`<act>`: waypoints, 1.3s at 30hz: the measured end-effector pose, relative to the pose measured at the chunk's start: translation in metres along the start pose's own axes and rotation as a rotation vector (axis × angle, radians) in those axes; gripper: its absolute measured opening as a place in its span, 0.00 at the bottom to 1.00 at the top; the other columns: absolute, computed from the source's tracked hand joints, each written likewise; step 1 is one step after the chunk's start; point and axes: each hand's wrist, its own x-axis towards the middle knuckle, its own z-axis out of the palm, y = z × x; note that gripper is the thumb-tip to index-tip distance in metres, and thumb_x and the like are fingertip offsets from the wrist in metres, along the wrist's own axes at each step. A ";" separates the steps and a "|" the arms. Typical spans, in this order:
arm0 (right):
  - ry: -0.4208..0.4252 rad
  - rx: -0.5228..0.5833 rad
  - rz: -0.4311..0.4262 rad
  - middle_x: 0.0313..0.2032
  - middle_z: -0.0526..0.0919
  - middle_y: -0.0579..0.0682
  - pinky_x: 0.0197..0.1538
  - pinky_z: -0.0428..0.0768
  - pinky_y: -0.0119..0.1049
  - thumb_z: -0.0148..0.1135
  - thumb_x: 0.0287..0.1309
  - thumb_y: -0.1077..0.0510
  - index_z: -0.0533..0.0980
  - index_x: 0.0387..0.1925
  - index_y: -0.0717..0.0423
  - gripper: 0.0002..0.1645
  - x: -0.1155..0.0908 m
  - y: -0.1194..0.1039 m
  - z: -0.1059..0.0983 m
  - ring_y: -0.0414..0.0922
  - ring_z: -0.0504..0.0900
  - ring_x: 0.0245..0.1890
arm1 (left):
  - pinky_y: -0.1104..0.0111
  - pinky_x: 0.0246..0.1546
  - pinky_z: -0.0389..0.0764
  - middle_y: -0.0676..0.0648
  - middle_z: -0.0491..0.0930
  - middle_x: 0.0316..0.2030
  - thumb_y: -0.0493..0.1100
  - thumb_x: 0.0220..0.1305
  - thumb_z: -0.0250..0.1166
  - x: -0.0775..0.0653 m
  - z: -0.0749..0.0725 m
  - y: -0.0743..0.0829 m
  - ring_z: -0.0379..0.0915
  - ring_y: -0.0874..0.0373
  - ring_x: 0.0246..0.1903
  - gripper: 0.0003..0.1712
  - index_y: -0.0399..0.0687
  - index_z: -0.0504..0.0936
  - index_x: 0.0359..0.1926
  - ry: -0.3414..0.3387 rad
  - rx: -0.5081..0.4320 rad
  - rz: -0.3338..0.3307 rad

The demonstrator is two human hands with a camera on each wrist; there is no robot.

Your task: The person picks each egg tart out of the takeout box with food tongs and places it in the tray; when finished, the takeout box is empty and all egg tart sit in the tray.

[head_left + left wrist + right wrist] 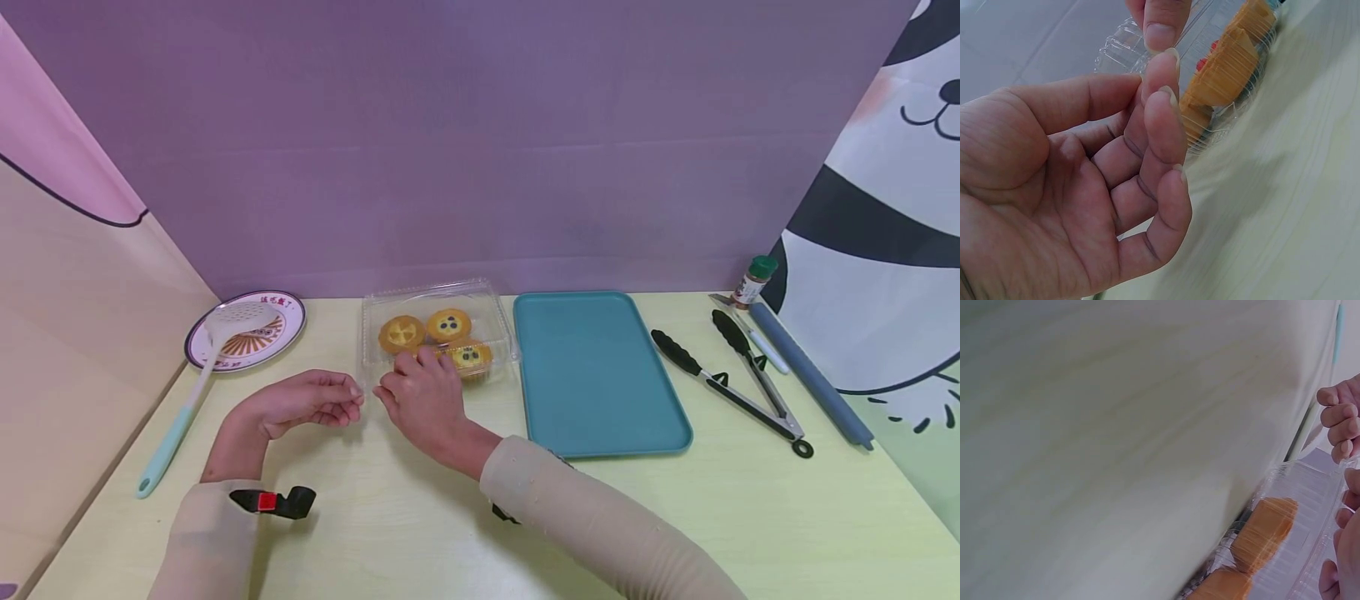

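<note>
A clear plastic clamshell box point(495, 312) with several yellow tarts point(402, 333) inside stands at the middle of the table, against the back wall. My left hand point(306, 402) is at its near left corner, pinching the thin plastic edge between thumb and forefinger, the other fingers loosely curled. Palm and fingertips point(1163, 128) show in the left wrist view. From the right, my right hand point(426, 408) reaches over the box's near edge and grips it with curled fingers, thumb close to the left fingertips. That hand partly covers the front tarts.
Right of the box lies a teal tray point(600, 375), then black-tipped tongs point(750, 392), a white-handled knife point(768, 348), a green-capped jar point(750, 283) and a blue-grey roll point(810, 375). On the left, a skimmer point(176, 433) rests across a patterned plate point(281, 342).
</note>
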 end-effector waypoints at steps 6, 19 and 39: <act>0.021 0.004 -0.011 0.33 0.79 0.34 0.39 0.68 0.33 0.64 0.63 0.37 0.87 0.32 0.31 0.10 0.000 0.002 0.003 0.39 0.73 0.37 | 0.67 0.45 0.82 0.52 0.83 0.33 0.43 0.75 0.54 0.000 0.001 0.002 0.79 0.60 0.36 0.09 0.42 0.77 0.41 0.007 0.004 0.000; 0.137 0.035 -0.040 0.32 0.81 0.34 0.41 0.67 0.35 0.68 0.60 0.41 0.87 0.29 0.34 0.08 0.006 0.006 0.005 0.39 0.75 0.35 | 0.68 0.43 0.82 0.53 0.82 0.32 0.43 0.75 0.54 0.002 0.000 0.000 0.79 0.60 0.35 0.11 0.38 0.77 0.42 0.007 0.010 0.007; 0.177 0.015 -0.061 0.33 0.83 0.33 0.44 0.69 0.35 0.71 0.57 0.40 0.87 0.29 0.34 0.07 0.014 0.010 0.002 0.39 0.76 0.38 | 0.68 0.42 0.82 0.53 0.82 0.31 0.44 0.74 0.56 0.002 0.002 0.003 0.78 0.61 0.33 0.11 0.40 0.78 0.40 0.017 0.010 -0.007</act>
